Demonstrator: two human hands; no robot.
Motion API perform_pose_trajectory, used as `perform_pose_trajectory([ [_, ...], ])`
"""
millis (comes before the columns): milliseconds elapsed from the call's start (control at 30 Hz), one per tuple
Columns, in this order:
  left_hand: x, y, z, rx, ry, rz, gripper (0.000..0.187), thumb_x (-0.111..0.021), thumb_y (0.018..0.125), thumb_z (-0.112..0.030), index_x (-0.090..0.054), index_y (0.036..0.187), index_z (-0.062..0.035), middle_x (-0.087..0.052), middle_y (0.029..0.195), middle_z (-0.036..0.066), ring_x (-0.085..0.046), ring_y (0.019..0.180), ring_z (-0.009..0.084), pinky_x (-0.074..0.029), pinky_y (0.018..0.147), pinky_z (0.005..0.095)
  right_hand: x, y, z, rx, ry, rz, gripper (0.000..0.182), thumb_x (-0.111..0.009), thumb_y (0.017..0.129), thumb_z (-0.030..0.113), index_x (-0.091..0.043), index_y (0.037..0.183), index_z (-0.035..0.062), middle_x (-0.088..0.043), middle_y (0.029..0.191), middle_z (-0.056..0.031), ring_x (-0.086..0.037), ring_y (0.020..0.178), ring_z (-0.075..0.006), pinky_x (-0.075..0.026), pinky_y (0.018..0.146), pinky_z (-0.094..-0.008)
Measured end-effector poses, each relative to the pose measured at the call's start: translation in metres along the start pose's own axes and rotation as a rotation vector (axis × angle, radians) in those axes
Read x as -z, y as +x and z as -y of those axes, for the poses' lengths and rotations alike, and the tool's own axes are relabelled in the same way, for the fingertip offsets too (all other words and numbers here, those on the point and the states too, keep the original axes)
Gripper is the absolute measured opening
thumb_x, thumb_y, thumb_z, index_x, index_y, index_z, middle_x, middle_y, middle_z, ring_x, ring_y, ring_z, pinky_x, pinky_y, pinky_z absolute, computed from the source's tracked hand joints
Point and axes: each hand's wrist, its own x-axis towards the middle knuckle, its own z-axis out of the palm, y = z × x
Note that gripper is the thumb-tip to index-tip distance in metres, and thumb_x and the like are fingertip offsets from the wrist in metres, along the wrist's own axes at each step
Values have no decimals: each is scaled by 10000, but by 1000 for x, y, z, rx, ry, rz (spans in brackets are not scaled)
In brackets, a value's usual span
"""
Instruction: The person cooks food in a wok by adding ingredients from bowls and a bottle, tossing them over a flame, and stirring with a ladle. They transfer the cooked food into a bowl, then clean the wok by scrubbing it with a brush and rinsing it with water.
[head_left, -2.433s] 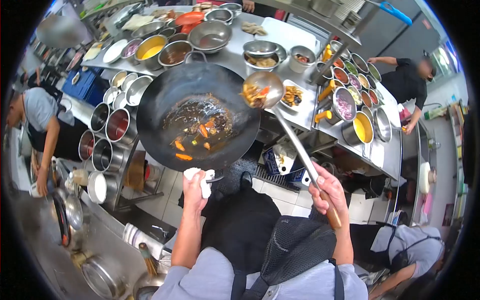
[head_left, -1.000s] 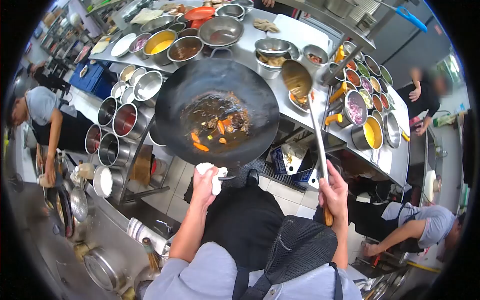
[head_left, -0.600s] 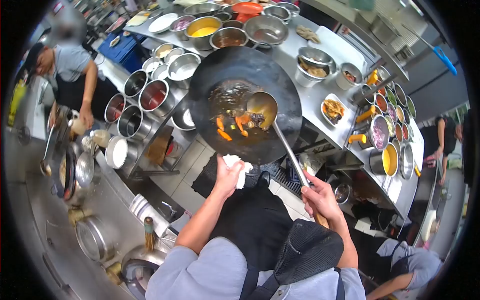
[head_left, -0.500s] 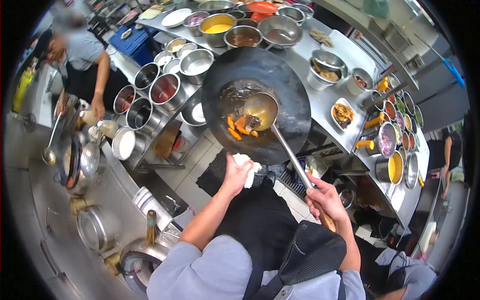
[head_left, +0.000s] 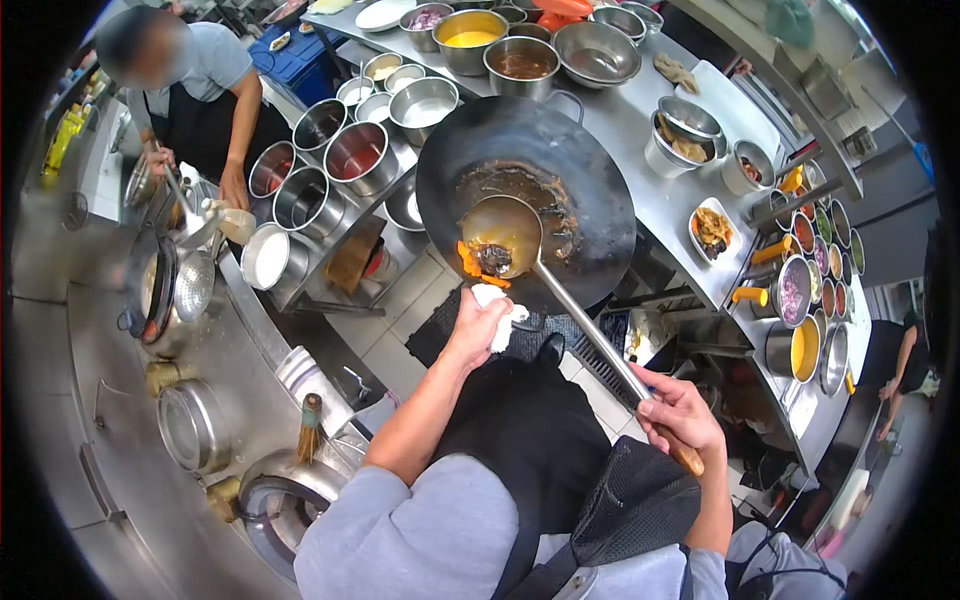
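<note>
Skimmer [head_left: 194, 286] and dented steel pot [head_left: 192, 428] lie at the far left, on the metal range. Above them a co-worker [head_left: 205, 95] in a grey shirt and dark apron leans over, one hand at a long handle. A tub [head_left: 268, 256] of something white comes next, with a brush [head_left: 310, 430] and a striped towel [head_left: 314, 384] lower down. Deep pots stand grouped beside it, one with red contents [head_left: 358, 152].

In the middle, the person's left hand [head_left: 474, 328] is clenched around a white cloth [head_left: 497, 300] bunched at the near edge of the wok [head_left: 590, 180]. The wok is in front of the person, clear of the tiled floor and just this side of the counter [head_left: 625, 128]. Its inside is streaked with brown sauce. The bowl of the ladle [head_left: 512, 224] sits in the wok's near left part, against orange pieces [head_left: 468, 260] and dark ones. The ladle slants down to the right hand [head_left: 683, 415], whose fingers grasp it at the wooden end.

On the counter to the right stand a filled white plate [head_left: 714, 232], a pot of yellow liquid [head_left: 803, 350] and a cluster of small tubs [head_left: 822, 240].
</note>
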Motion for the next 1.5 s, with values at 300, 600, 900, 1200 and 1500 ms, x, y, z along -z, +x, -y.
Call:
perform_pose_trajectory([
  [300,19,-1,-6,23,-81,63,331,-625,860,-35,-447,1138,-51,-576,919,45,-615,799,143,-536,664,311,-7,-10,10,12,-301,-75,578,-649,904,25,-475,1451,89,-634,775,-56,-510,470,-61,-443,438,-230],
  [600,19,-9,-17,34,-156,74,215,-643,880,-44,-509,1042,-85,-590,834,31,-634,719,140,-539,589,294,11,-30,22,386,-1361,-247,600,-699,775,54,-583,1357,144,-695,964,-190,-677,828,-348,-544,774,-387],
  [900,22,-13,-11,-58,-127,76,445,-588,912,7,-381,1298,-69,-557,1016,47,-605,934,148,-528,830,321,4,51,23,470,-1031,-401,591,-680,813,72,-540,1385,114,-666,1094,-251,-680,957,-380,-520,842,-359],
  [1200,20,-7,-11,-115,-170,15,464,-580,895,38,-382,1301,-71,-557,1004,35,-579,890,123,-508,816,306,-7,11,12,484,-1272,-318,593,-713,788,68,-592,1358,176,-684,931,-165,-680,779,-326,-555,728,-385],
  [1500,43,-4,7,-104,-150,33,450,-591,883,38,-399,1271,-83,-551,965,14,-563,836,101,-496,744,272,24,35,-7,664,-1756,-356,655,-693,769,51,-561,1375,261,-547,712,-60,-606,573,-265,-516,548,-396],
])
